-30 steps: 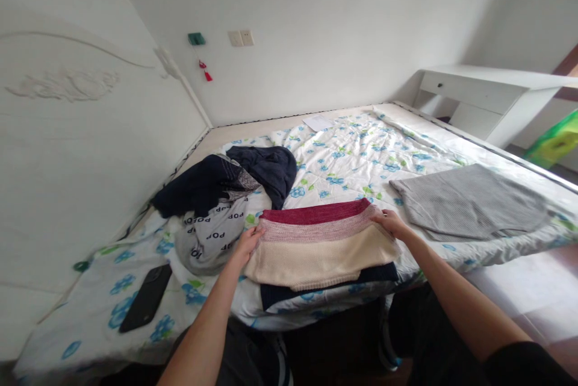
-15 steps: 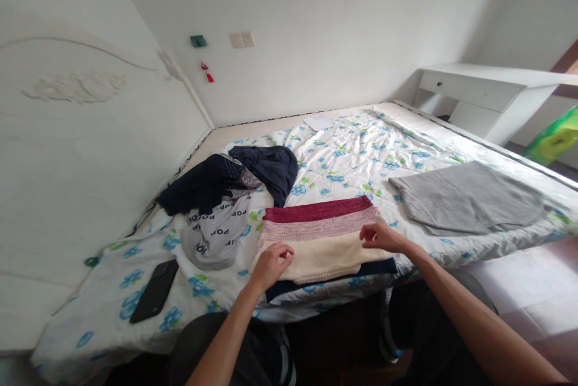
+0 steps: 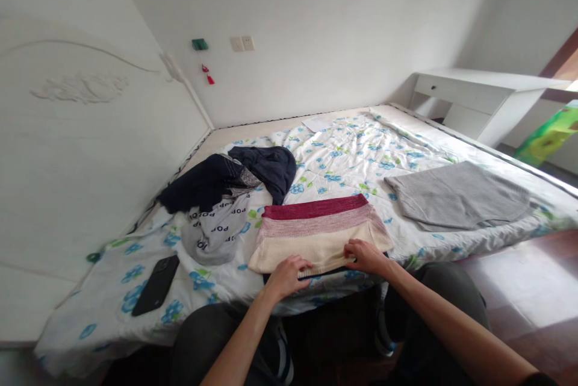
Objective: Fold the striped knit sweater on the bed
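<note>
"What's changed in the last second?"

"My left hand (image 3: pixel 288 276) and right hand (image 3: pixel 365 256) have both moved in to the near hem of the striped knit (image 3: pixel 316 232), which shows 3 bands: maroon, pink and cream. That cream band now reaches further toward me than it did."

"And the dark layer under it?"

"The navy cloth (image 3: pixel 327 273) shows only as a thin strip along the near edge. Earlier a broad band of it stuck out, so the knit now covers nearly all of it."

"Are your hands open?"

"Neither is flat open. The fingers of both are curled down on the hem, but I can't tell whether they're pinching the cloth or only pressing on it."

"Where's the knit lying?"

"On the blue-flowered quilt (image 3: pixel 356 157), at the near side of the bed, straight in front of me."

"What's around it?"

"Just to my left is a grey garment printed with POP (image 3: pixel 212 232), with a navy heap (image 3: pixel 262 172) lying against its far side. To my right, a little apart, is a flat grey ribbed knit (image 3: pixel 458 196). Further left, a black phone (image 3: pixel 156 285) lies on the quilt, and 2 hands' worth of cloth is all I'm touching."
</note>
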Demonstrator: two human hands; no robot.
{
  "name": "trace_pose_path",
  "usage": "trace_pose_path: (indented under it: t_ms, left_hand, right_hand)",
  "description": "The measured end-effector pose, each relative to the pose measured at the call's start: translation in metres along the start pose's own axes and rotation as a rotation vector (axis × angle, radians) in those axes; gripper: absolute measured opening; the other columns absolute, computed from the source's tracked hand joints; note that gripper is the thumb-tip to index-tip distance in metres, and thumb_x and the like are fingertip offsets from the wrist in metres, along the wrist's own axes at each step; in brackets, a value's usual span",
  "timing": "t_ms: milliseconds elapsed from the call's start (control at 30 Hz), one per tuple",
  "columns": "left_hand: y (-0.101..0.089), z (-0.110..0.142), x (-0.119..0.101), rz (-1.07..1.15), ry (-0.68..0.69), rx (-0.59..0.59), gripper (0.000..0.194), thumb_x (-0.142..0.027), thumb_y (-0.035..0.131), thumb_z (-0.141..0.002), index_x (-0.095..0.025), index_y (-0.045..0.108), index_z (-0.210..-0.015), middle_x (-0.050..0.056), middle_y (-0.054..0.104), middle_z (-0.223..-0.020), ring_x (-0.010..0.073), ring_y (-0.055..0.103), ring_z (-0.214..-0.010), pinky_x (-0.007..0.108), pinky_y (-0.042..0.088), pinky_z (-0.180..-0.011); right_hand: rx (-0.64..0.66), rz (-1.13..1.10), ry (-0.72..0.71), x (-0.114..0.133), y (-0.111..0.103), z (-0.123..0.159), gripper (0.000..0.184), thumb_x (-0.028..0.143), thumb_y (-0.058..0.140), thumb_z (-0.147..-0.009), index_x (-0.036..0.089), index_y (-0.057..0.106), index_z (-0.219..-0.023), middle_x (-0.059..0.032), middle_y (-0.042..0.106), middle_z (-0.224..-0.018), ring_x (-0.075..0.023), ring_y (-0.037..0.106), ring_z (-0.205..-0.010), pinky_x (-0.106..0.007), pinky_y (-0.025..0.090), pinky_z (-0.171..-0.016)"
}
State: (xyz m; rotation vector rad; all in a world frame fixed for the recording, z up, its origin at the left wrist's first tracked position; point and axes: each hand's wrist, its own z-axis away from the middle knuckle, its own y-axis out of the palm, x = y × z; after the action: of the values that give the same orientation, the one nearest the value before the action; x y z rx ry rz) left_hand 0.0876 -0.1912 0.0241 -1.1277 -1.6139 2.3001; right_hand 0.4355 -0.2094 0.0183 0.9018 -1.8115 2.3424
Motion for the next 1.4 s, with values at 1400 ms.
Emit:
trace_pose_path:
  t_ms: [1400]
  left_hand:
    - [-0.052, -0.001, 0.061, 0.239, -0.025, 0.214, 0.041, -0.060, 0.073, -0.097, -0.024, 0.091, -0.093, 0.008, 0.086, -0.104, 0.0257, 0.077, -0.099, 0.032, 0.057, -0.092]
  right_hand:
    - [0.201, -0.424, -0.018, -0.052, -0.028, -0.003, 0.040, 0.051, 0.077, -0.092, 0.021, 0.093, -0.113, -0.0079, 0.089, -0.108, -0.0271, 0.080, -0.095, -0.032, 0.059, -0.085]
